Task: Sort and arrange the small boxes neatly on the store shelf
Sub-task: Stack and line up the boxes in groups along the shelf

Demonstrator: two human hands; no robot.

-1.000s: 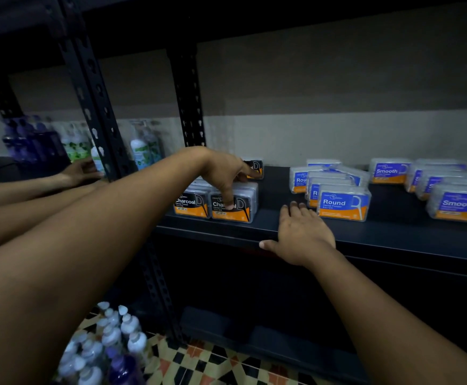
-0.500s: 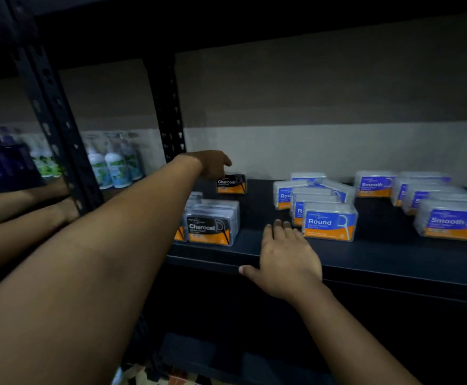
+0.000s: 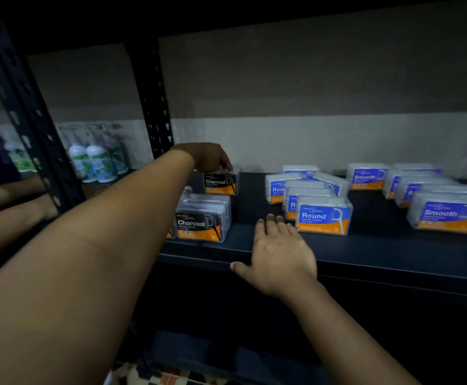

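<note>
Your left hand [image 3: 208, 158] reaches to the back of the dark metal store shelf [image 3: 365, 245], where its grip is curled over the top of a small clear plastic box with a black and orange "Charcoal" label [image 3: 220, 184]. The fingers come down over the box's upper edge and hold it; the box stands upright near the rear of the shelf, and whether it is lifted off the surface you cannot tell.

In front of it, near the shelf's front edge, stands a tight row of matching clear "Charcoal" boxes [image 3: 201, 220], labels facing you, partly hidden by your forearm.

Your right hand [image 3: 281, 255] lies flat on the front of the shelf, fingers straight and together, thumb hooked over the edge, holding nothing. Its fingertips are just beside the front clear box with a blue and orange "Round" label [image 3: 324, 216], which heads a loose cluster of similar "Round" boxes [image 3: 296, 187] behind it.

Further right sits a group of clear boxes with blue and orange "Smooth" labels [image 3: 446, 215], one standing apart at the back.

Beyond the black perforated upright post [image 3: 154, 107], white bottles with green labels [image 3: 96, 162] stand on the neighbouring shelf.
</note>
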